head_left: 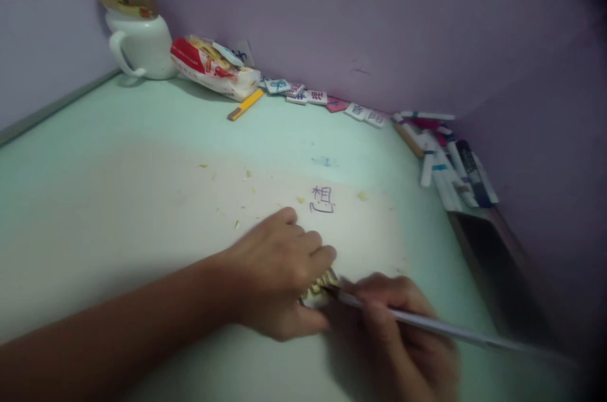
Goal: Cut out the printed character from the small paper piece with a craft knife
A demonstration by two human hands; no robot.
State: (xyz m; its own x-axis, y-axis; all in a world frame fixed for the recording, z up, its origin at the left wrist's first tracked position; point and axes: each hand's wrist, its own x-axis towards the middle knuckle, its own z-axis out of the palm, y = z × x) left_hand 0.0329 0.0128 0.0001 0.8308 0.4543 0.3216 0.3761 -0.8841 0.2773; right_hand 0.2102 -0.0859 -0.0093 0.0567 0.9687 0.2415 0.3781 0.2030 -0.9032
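Pale lilac walls meet in a corner behind a mint-green tabletop (118, 155), whose middle is worn to a whitish patch.

Near the front edge the left hand (279, 275) is curled shut, thumb and fingertips pinching a small yellowish piece (318, 286) against the surface. That piece lies right under the fingertips, between the two hands, blurred so that its markings cannot be read. The right hand (403, 332) sits just beside it, closed around one thin grey tool (427, 321), held like a pen; its dark tip touches the small piece, and its shaft runs off to the lower right.

Just beyond the left hand's knuckles, one handwritten character (323, 200) is inked in blue on the worn patch; it looks like 想. A few yellowish crumbs (246, 174) are scattered around it.

In the far left corner stands one white jar (140, 42) with a handle and a gold-rimmed lid. Beside it lies one red-and-white packet (211, 68); its print is too blurred to read. One yellow cutter (245, 105) lies in front of the packet. Along the back wall runs a row of about seven small printed tiles (327, 100), their characters illegible. By the right wall a heap of pens and markers (450, 162) lies, too tangled to count.
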